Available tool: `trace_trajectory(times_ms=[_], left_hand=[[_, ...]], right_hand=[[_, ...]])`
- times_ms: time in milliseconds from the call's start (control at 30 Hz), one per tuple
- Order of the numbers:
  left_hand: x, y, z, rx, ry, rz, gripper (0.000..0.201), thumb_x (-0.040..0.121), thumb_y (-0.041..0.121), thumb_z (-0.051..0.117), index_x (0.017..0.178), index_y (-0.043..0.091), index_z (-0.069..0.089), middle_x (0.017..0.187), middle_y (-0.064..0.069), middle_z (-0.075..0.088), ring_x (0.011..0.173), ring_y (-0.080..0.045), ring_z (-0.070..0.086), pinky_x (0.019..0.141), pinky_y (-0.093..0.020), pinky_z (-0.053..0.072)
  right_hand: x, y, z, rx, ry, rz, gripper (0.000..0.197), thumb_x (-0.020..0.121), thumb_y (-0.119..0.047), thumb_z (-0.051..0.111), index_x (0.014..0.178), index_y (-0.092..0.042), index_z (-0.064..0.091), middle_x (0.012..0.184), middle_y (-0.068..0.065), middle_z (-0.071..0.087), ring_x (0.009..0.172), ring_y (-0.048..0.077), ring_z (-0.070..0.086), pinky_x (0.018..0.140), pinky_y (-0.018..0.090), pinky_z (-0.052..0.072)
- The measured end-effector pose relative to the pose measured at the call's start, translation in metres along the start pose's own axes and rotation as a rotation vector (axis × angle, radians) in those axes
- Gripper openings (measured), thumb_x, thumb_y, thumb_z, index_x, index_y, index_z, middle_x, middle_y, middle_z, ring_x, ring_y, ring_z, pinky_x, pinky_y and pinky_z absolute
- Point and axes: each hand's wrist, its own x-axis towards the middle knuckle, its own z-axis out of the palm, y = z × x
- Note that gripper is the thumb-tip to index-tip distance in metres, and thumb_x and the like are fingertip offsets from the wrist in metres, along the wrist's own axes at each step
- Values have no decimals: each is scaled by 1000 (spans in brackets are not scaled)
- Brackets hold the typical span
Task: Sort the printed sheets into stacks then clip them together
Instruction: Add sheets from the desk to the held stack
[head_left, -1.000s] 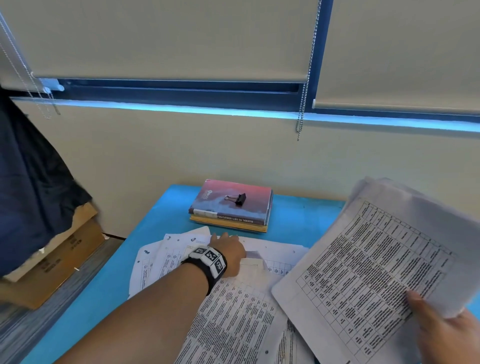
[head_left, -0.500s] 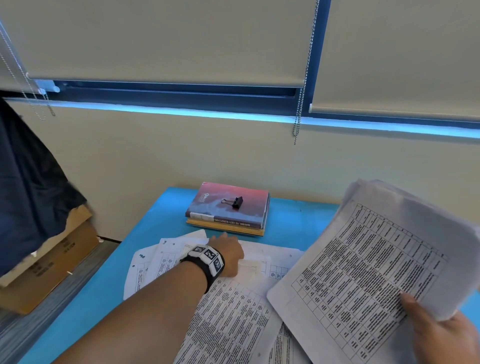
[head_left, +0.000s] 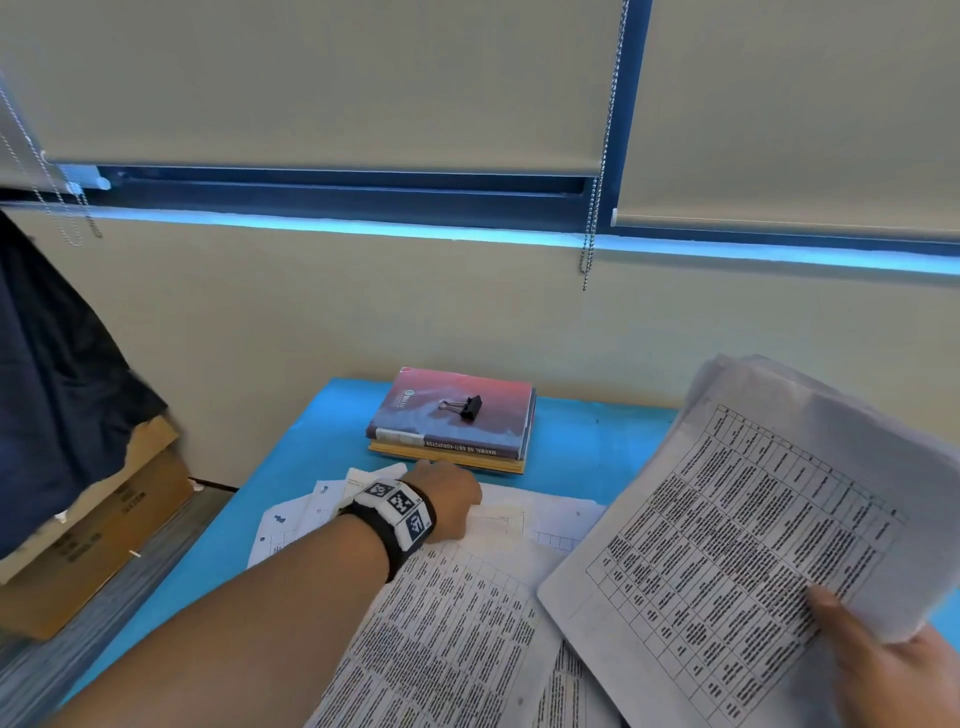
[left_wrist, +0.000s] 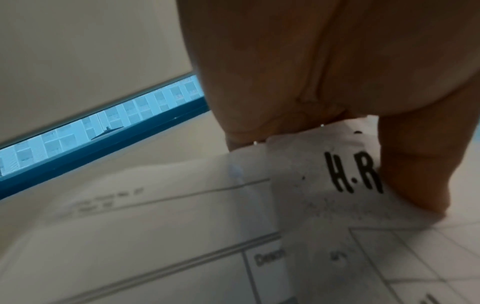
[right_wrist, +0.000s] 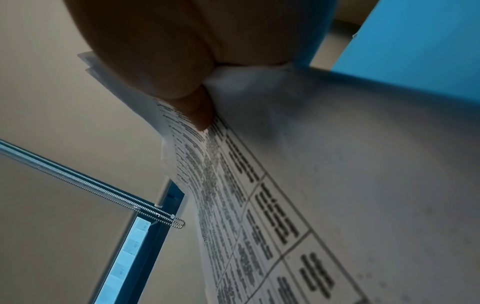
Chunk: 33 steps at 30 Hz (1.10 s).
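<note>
A person's right hand (head_left: 893, 670) grips a raised stack of printed sheets (head_left: 753, 530), thumb on top, fingers (right_wrist: 254, 37) curled beneath. The left hand (head_left: 447, 499) pinches the corner of a loose sheet (left_wrist: 324, 185) on the blue surface (head_left: 587, 447). A binder clip (head_left: 465, 406) rests on books (head_left: 452, 421) beyond.

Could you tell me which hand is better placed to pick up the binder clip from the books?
Left, probably: the left hand touches loose sheets just before the binder clip, while the right hand grips a stack.
</note>
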Motion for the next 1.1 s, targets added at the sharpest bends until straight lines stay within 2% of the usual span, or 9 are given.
trace_trajectory(times_ms=[100,167,267,367,500,600,800,967,1100], left_hand=[[-28,-11,-20,-163,85,11,23,91,19,55,113,17,59,106,-2,64,88,-19,56,71,-28,44],[-49,-24,-33,-270,155,-5,34,90,20,57,123,25,48,94,5,59,78,-13,53,61,-25,38],[-80,-39,-55,-345,263,-1,61,86,25,66,138,34,37,106,8,57,91,-16,57,73,-24,45],[-106,-43,-79,-250,321,18,26,88,29,65,113,26,61,95,10,59,85,-12,54,63,-7,37],[-136,-48,-106,-214,363,66,10,90,33,62,92,25,67,92,8,63,82,-13,61,77,-39,53],[-156,-51,-126,-199,430,107,7,89,33,62,92,27,67,93,12,59,85,-9,59,81,-40,51],[-158,-30,-158,-234,591,187,15,91,30,62,102,21,66,140,5,45,118,-13,51,96,-27,40],[-143,1,-162,-90,585,206,30,91,36,58,117,27,68,163,6,11,149,-17,12,122,-42,14],[-138,8,-158,-123,564,221,21,86,36,55,94,25,71,109,-4,63,98,-22,60,88,-43,52]], right_hand=[[4,1,-4,74,51,-8,28,62,-46,83,84,-30,74,66,-21,70,89,27,67,72,25,59],[9,0,-6,153,92,-35,21,61,-48,82,78,-44,72,76,-19,70,90,21,67,64,10,52],[7,-17,0,202,26,-74,3,78,-25,75,81,-25,74,97,3,70,82,9,66,64,14,58],[3,-29,11,121,-131,-152,5,85,-11,70,80,-11,68,90,10,68,65,-3,59,55,10,53],[-9,-41,27,37,-230,-219,11,85,-12,71,75,-10,67,82,7,69,75,23,62,62,30,54],[-15,-55,32,28,-267,-259,11,86,-10,69,77,-7,65,77,11,66,76,24,58,72,35,46],[-39,-84,62,-98,-490,-488,23,87,-8,67,65,-6,59,63,4,61,57,21,52,51,30,39],[-58,-91,86,-122,-838,-611,28,87,-13,66,61,-17,58,56,-4,60,49,9,49,51,19,42],[-61,-83,93,-153,-914,-598,29,85,-7,67,60,-10,53,60,7,56,53,1,44,54,15,39]])
